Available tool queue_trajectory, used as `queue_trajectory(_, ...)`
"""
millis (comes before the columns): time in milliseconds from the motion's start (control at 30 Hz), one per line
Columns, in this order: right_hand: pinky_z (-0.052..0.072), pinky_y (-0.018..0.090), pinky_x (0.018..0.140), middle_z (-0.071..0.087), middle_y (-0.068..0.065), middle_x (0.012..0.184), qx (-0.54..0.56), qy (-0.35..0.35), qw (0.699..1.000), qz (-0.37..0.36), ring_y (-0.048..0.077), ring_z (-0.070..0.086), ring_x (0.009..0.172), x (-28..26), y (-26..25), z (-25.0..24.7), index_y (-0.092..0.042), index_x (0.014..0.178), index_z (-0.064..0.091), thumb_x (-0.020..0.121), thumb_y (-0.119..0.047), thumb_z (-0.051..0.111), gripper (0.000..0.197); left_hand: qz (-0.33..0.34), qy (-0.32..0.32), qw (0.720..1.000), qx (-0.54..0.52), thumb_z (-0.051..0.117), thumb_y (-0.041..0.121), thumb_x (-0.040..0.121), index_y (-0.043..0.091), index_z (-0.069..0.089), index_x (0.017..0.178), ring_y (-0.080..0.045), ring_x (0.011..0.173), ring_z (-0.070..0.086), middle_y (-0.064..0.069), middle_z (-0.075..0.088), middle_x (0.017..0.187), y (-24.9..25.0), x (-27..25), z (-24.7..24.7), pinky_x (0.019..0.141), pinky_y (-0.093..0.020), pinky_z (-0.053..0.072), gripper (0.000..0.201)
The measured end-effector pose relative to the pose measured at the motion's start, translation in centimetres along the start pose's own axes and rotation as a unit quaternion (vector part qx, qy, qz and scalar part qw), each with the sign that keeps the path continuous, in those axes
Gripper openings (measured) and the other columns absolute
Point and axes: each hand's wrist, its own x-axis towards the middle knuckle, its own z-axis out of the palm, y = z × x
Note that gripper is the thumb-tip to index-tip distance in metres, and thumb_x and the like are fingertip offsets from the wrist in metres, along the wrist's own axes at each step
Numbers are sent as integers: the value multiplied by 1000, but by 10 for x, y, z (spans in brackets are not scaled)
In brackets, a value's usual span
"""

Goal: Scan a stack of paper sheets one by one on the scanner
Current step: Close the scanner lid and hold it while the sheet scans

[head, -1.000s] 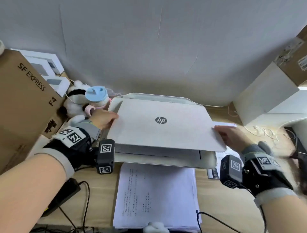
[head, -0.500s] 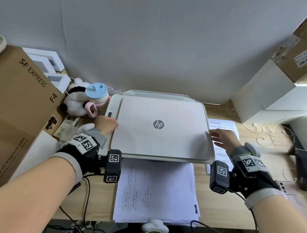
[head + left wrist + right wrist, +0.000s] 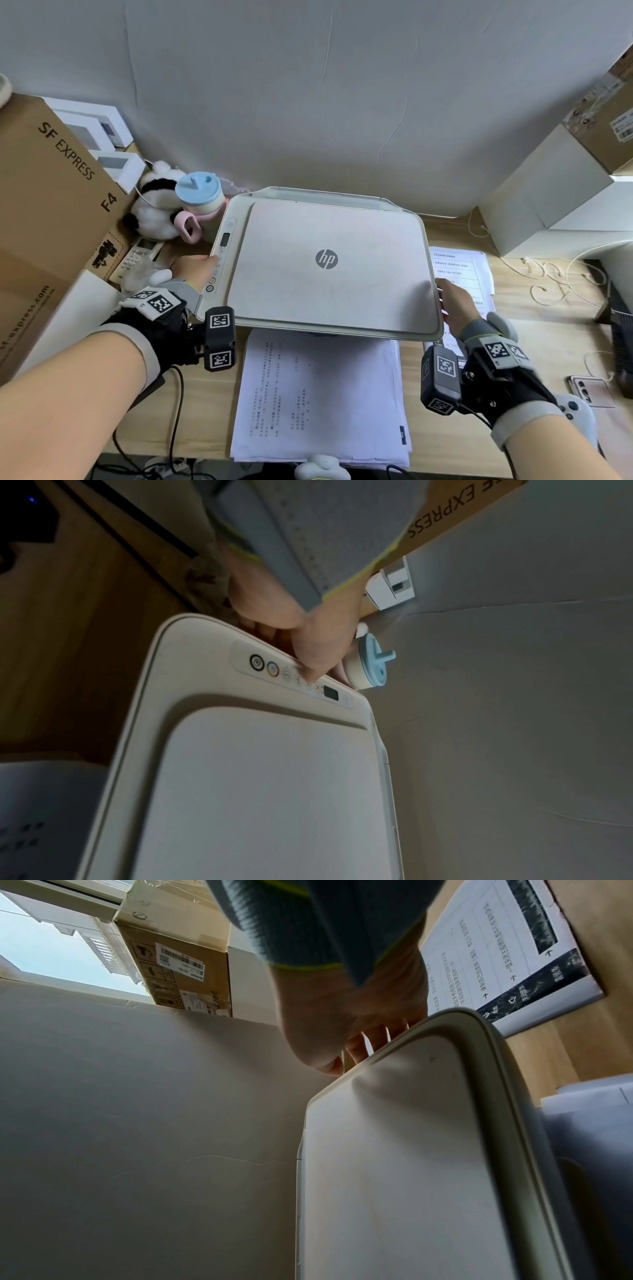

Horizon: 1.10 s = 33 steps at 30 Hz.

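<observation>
Scanner lid down, a button pressed.
The scanner (image 3: 329, 260) sat on the counter (image 3: 513, 359), the stack (image 3: 318, 394) before it. A panel button was touched by the left hand (image 3: 301, 631); the right hand (image 3: 346, 1020) was held relaxed, fingers (image 3: 377, 1039) loose, beside the lid edge.

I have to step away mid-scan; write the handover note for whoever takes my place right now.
Left hand: thumb on a button of the scanner's control panel, fingers down the side.
Right hand: relaxed, holding nothing, fingers at the right edge of the scanner lid.
The lid is down; whether a sheet lies under it cannot be seen.
Paper stack lies in front of the scanner; more printed sheets lie to its right.
Done: lid closed, thumb at the buttons.
Left: run this scan, lift the lid, swap sheets, repeat through the stack.
</observation>
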Motion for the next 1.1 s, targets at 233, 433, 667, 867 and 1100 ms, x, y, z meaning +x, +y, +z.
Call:
queue_trajectory(233, 33, 32, 69, 55, 7, 81, -2, 1, 1000, -1, 23, 45, 78, 1, 1, -1, -12, 76, 58, 87, -20, 44, 20, 0, -4, 1000, -5, 59, 20, 89, 10, 56, 64, -21, 59, 43, -1, 46, 58, 4, 3, 4, 46, -21, 36, 27)
queue_trajectory(433, 35, 30, 64, 55, 5, 76, 9, -2, 1000, -2, 24, 45, 72, -2, 1, -1, -11, 75, 58, 88, -18, 43, 21, -35, 14, 999, -29, 47, 28, 91, 1, 54, 68, -33, 85, 51, -20, 57, 85, -3, 5, 0, 79, -35, 39, 36)
queue_trajectory(667, 30, 27, 55, 50, 5, 72, 38, 12, 999, 16, 20, 41, 63, -12, 15, -6, -12, 76, 57, 90, -17, 45, 19, -34, 20, 999, -37, 40, 29, 96, -6, 64, 90, -40, 109, 55, -29, 62, 111, -18, -6, -1, 95, -40, 41, 43)
queue_trajectory(867, 34, 26, 55, 44, 7, 69, 63, 22, 997, 39, 19, 39, 59, -26, 31, -7, -13, 79, 52, 89, -11, 44, 13, -23, 16, 995, -96, 50, 36, 94, 0, 69, 104, -37, 109, 59, -20, 66, 112, -35, -17, -1, 95, -40, 44, 42)
queue_trajectory(1100, 48, 29, 66, 55, 4, 78, 123, 27, 992, 29, 16, 51, 70, -44, 45, -5, -14, 77, 54, 94, -22, 45, 21, 2, 17, 995, -94, 52, 36, 94, 5, 67, 115, -35, 109, 58, -18, 66, 116, -43, -30, -5, 94, -36, 43, 40)
